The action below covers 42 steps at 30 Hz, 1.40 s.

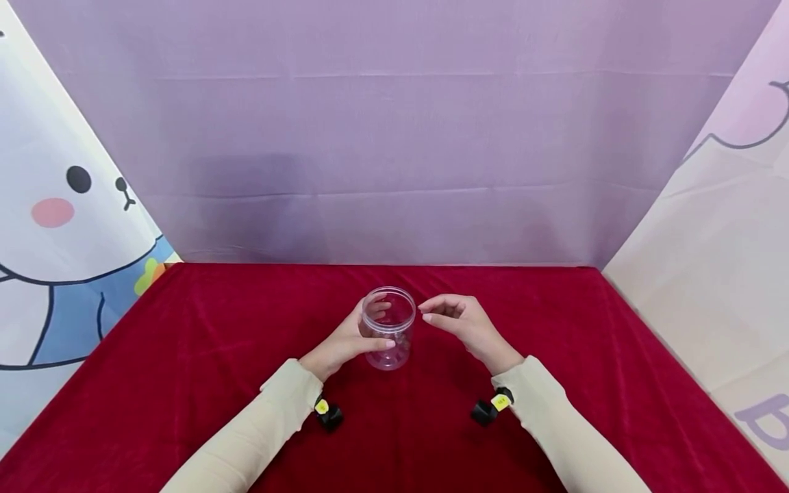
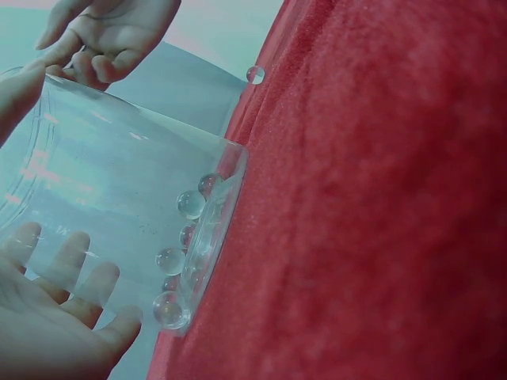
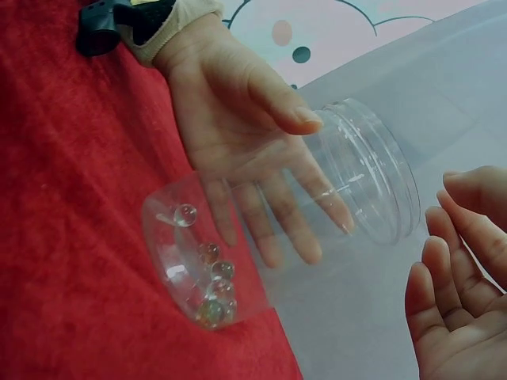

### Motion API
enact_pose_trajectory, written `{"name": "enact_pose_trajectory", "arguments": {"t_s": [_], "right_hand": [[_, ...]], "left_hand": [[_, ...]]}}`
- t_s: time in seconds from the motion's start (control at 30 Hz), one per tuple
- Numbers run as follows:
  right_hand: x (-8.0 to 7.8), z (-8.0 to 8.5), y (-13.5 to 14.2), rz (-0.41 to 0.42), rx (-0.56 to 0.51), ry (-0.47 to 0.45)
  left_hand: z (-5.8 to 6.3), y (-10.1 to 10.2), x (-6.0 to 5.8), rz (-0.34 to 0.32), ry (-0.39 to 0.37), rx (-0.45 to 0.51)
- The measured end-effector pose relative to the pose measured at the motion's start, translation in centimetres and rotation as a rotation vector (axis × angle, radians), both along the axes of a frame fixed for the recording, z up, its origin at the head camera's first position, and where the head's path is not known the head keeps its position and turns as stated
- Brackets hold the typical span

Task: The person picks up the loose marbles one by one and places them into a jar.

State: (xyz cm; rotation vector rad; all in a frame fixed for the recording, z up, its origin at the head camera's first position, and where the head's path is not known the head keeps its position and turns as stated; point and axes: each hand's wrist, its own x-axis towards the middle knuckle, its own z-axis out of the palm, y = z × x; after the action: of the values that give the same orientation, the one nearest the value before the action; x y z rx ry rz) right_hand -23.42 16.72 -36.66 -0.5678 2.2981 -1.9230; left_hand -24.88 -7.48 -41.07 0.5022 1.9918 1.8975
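Observation:
My left hand [image 1: 345, 340] grips a clear, open-topped jar [image 1: 403, 342] from its left side, thumb across the front and fingers round the back. Several clear glass marbles [image 2: 170, 261] lie at the bottom of the jar; the right wrist view also shows these marbles [image 3: 223, 271] through the wall. Just right of the rim hovers my right hand [image 1: 465, 322], its fingers loosely bent and the thumb near the fingertips. Nothing shows between those fingers in the right wrist view. A single loose marble [image 2: 255, 75] lies outside the jar on the red cloth.
Red velvet cloth [image 1: 246, 301] covers the table under both hands. A plain purple backdrop [image 1: 394, 137] rises behind it. Printed cartoon panels stand at the left [image 1: 55, 274] and right [image 1: 727, 239]. Each wrist wears a small black camera [image 1: 483, 412].

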Motion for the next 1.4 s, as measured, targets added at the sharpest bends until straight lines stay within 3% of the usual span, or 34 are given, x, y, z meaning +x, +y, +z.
{"name": "enact_pose_trajectory", "arguments": {"t_s": [0.53,1.4], "right_hand": [[0.9,-1.2,3.1,-0.048,0.129,-0.053],[0.9,-3.4,7.1,-0.078,0.178,-0.133]], "left_hand": [[-0.1,-0.1,0.2,0.002,0.005,0.002],[0.0,-0.1,0.0,-0.015,0.004,0.013]]}}
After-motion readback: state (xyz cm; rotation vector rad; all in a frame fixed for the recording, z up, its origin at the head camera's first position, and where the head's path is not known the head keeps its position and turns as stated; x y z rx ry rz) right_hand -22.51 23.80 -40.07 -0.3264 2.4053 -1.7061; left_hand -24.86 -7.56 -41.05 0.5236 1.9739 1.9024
